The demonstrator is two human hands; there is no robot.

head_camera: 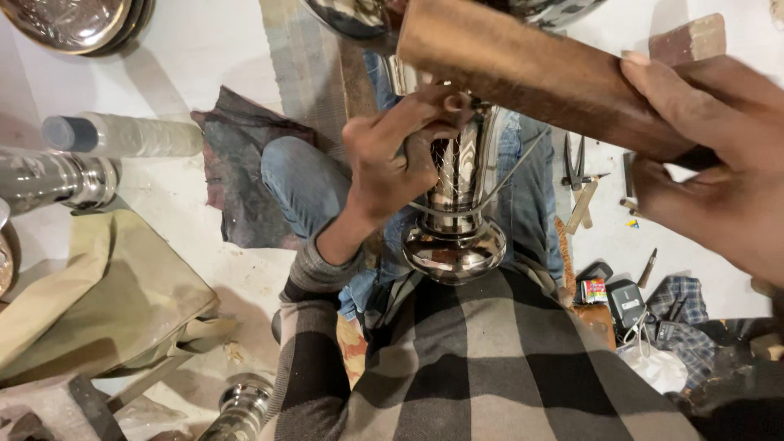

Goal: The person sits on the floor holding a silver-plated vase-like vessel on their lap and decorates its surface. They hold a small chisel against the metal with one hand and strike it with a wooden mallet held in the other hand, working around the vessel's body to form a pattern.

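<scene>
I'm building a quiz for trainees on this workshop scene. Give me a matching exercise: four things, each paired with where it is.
Things:
1. wooden mallet
2. engraved metal vase
3. clear plastic bottle
4. olive cloth bag

Places:
A. lying on the floor, upper left
B. held in the right hand
C. spread on the floor, lower left
D. upright between the knees, under the left hand

Pairs: 1-B, 2-D, 3-A, 4-C

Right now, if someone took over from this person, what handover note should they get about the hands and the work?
Left hand: gripping the shiny engraved metal vase, pinching something small against its upper body; what it is cannot be told.
Right hand: holding a thick brown wooden mallet, raised above the vase.
The vase stands upright between the knees in blue jeans.
Done: a line pattern is cut on the body.
Left: cannot tell how much.
</scene>
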